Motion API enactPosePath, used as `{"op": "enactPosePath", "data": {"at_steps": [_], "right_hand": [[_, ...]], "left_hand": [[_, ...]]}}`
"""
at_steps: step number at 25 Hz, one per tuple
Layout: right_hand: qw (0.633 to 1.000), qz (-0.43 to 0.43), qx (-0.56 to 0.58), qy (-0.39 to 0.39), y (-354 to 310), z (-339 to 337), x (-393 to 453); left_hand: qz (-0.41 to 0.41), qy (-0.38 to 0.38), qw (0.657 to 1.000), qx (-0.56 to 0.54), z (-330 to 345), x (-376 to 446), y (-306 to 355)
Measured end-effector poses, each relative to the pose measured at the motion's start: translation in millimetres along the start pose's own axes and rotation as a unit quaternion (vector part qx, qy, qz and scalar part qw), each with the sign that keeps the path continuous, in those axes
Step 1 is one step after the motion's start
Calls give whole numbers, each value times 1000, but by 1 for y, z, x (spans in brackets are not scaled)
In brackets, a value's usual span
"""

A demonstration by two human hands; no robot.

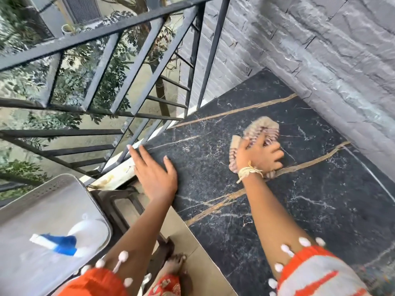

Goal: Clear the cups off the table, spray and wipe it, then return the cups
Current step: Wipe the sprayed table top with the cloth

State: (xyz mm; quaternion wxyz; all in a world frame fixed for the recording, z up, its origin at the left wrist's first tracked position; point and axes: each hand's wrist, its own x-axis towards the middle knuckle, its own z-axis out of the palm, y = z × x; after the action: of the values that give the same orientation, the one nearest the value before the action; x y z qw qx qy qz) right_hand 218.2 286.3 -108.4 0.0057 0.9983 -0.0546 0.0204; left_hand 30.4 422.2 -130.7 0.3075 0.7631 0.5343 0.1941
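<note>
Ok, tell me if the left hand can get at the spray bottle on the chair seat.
Probably yes. The left hand lies flat and empty on the table edge, and the spray bottle lies uncovered on the chair seat just beside it.

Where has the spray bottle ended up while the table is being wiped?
In the head view, the spray bottle lies at lower left on the grey chair seat, beside the table and below the left hand.
</note>
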Motion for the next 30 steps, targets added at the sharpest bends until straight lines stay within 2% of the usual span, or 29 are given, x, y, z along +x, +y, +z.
{"op": "enactPosePath", "data": {"at_steps": [3, 5, 7, 9, 10, 11, 13, 14, 16, 17, 19, 21, 23, 25, 27, 29, 30], "right_hand": [[973, -229, 13, -4, -59, -3, -40], [918, -396, 21, -14, -79, -7, -85], [850, -526, 11, -32, -79, -10, -116], [803, -595, 1, -32, -67, -12, -110], [809, -587, 0, -29, -60, -13, -98], [841, -540, 2, -25, -49, -11, -84], [935, -354, 17, -11, -17, -7, -58], [969, -245, 24, -12, 2, -5, -49], [997, -73, 29, -23, 27, -4, -44], [999, -29, 26, -22, 27, -3, -46], [999, -1, 32, -20, 5, -7, -52], [996, -75, 43, -22, -35, -9, -66], [972, -227, 52, -26, -76, -11, -90], [922, -382, 46, -50, -108, -11, -118], [871, -486, 27, -71, -121, -10, -140], [843, -533, 17, -68, -108, -8, -148], [840, -539, 18, -58, -94, -7, -147]], "left_hand": [[-111, -7, 989, -96, 0, 2, -11], [-172, -39, 956, -234, -2, 3, -23], [-249, -87, 888, -378, -9, 6, -28], [-326, -135, 802, -483, -19, 11, -23], [-350, -158, 766, -516, -23, 15, -21], [-365, -180, 739, -537, -26, 18, -20], [-370, -222, 713, -553, -35, 19, -17], [-367, -238, 709, -553, -38, 18, -16], [-354, -268, 710, -546, -44, 15, -16], [-347, -278, 710, -546, -45, 15, -19], [-344, -282, 708, -548, -45, 16, -19], [-355, -281, 698, -555, -43, 18, -23], [-384, -274, 656, -590, -42, 21, -28], [-416, -265, 609, -621, -41, 24, -36], [-421, -273, 572, -649, -45, 25, -40], [-408, -282, 583, -644, -52, 24, -38], [-405, -280, 604, -627, -56, 22, -32]]}}
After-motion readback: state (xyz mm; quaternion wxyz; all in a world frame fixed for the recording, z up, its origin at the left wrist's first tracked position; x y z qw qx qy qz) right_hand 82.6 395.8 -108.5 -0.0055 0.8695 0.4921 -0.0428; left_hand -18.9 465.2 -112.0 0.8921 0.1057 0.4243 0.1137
